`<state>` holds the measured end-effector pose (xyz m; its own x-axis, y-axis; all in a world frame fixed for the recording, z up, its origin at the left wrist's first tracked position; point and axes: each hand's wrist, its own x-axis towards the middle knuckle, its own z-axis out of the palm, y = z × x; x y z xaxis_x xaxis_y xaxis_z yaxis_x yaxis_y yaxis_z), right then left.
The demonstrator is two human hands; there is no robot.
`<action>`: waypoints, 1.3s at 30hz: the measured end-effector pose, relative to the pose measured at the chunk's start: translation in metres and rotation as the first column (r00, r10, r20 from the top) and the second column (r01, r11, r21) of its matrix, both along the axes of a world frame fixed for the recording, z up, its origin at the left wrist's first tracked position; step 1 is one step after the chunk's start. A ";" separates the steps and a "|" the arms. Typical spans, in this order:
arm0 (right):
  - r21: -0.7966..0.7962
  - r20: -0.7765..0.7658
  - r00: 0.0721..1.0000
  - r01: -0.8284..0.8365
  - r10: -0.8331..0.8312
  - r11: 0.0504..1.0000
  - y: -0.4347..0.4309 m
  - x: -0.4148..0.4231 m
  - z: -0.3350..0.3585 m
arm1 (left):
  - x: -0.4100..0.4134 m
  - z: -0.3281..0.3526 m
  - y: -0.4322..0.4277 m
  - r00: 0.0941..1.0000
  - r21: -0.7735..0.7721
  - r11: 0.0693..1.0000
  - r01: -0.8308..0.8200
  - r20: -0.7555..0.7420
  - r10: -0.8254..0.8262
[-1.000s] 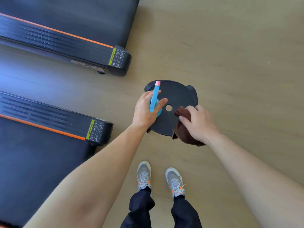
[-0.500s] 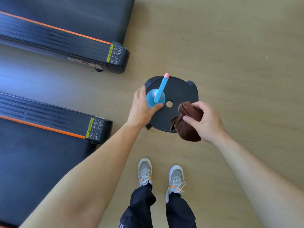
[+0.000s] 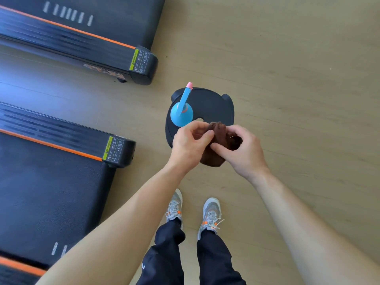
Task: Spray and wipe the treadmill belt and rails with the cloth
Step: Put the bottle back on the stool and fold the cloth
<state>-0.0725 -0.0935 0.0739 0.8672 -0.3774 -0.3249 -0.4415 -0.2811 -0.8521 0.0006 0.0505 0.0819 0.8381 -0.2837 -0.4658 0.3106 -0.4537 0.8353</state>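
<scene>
The brown cloth [image 3: 221, 132] is bunched up between both hands, in the air in front of the person's body and above the near edge of a round black stool [image 3: 213, 103]. The left hand [image 3: 189, 147] has its fingers curled, and its thumb and forefinger pinch the cloth's upper fold. The right hand [image 3: 244, 153] lays its thumb across the front of the cloth while its other fingers curl over the top of the bundle, so both hands grip it. The cloth is crumpled into thick folds, and a rounded lobe of it hangs below the two hands.

Just past the left hand's knuckles, the blue spray bottle [image 3: 182, 115] stands on the stool seat with no finger round it. It has a dome-shaped body and a long blue neck that ends in a pink tip and leans away from the person. The seat has a small hole in its middle.

To the left lies the near treadmill. Its dark belt [image 3: 45, 198] is bordered by a black side rail [image 3: 57, 138] with an orange stripe, and the rail ends in a cap with a yellow-green warning label [image 3: 114, 149]. A second treadmill [image 3: 92, 44] of the same make lies farther off, parallel to the first, with a strip of pale wood-look floor [image 3: 287, 79] between them. Below the hands are the person's grey shoes [image 3: 211, 212] with orange accents, and dark trousers [image 3: 164, 260].
</scene>
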 end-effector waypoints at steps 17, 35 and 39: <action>-0.337 -0.117 0.934 -0.357 0.337 0.871 -0.093 0.031 0.042 | 0.028 0.043 -0.017 0.837 0.320 0.905 0.279 0.381 -0.392; -0.375 -0.048 0.926 -0.363 0.373 0.853 -0.066 0.014 0.227 | 0.018 0.206 0.018 0.747 0.612 0.686 0.392 0.224 -0.626; -0.397 -0.034 0.938 -0.329 0.345 0.857 -0.074 0.000 0.265 | 0.009 0.229 0.048 0.819 0.554 0.785 0.277 0.291 -0.495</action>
<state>-0.0721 -0.1672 0.3387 0.9728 -0.1491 -0.1772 -0.2296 -0.7201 -0.6547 0.0100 0.0986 0.3109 0.8420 -0.4634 -0.2763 -0.2912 -0.8214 0.4904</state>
